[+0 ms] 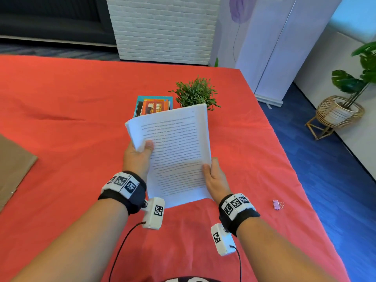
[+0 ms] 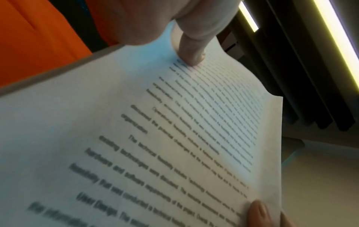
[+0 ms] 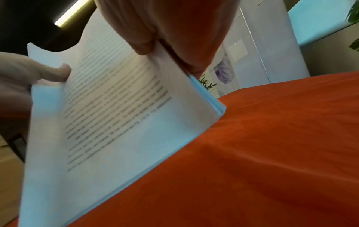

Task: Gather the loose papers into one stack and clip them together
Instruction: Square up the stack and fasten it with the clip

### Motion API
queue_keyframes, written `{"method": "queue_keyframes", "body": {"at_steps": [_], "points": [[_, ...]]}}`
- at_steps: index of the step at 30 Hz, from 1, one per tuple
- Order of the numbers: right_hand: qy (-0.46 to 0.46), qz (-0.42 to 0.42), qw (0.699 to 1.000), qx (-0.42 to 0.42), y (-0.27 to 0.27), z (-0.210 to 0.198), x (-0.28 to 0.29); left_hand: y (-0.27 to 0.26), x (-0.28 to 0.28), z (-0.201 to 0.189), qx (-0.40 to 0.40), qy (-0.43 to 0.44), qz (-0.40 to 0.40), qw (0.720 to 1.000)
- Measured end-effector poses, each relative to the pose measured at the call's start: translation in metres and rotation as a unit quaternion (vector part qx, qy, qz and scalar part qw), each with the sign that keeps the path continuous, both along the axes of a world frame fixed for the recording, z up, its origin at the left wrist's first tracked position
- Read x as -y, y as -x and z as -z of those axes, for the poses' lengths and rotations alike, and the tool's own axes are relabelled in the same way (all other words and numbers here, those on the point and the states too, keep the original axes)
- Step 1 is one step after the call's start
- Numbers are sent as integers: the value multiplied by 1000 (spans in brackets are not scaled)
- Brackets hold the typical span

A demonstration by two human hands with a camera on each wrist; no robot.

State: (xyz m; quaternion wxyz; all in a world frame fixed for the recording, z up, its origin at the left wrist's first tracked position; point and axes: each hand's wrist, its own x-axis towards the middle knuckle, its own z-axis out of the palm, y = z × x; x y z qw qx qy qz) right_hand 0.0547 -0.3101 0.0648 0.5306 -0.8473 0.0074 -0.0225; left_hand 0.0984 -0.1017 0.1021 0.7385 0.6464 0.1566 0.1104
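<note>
A stack of white printed papers (image 1: 177,153) stands tilted above the red table (image 1: 71,98), its lower edge near the cloth. My left hand (image 1: 140,153) grips the stack's left edge, thumb on the top sheet (image 2: 192,56). My right hand (image 1: 213,176) holds the right edge, thumb on the front, fingers behind. The right wrist view shows the stack (image 3: 116,107) edge-on, pinched by my right hand (image 3: 165,46). A pink binder clip (image 1: 277,204) lies on the cloth to the right of my right wrist, untouched.
A small green potted plant (image 1: 195,93) and a colourful book (image 1: 153,105) sit just beyond the papers. A brown paper sheet (image 1: 12,163) lies at the table's left edge. The table's right edge (image 1: 284,151) drops to a blue floor with a basket plant (image 1: 341,110).
</note>
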Motion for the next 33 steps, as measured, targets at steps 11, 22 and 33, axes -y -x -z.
{"method": "queue_keyframes", "body": {"at_steps": [11, 22, 33], "points": [[-61, 64, 995, -40, 0, 14, 14, 30, 11, 21, -70, -66, 60, 994], [251, 246, 918, -183, 6, 71, 151, 39, 22, 30, -101, -207, 114, 966], [283, 326, 814, -388, 25, 115, 215, 60, 38, 41, -176, -223, 174, 943]]}}
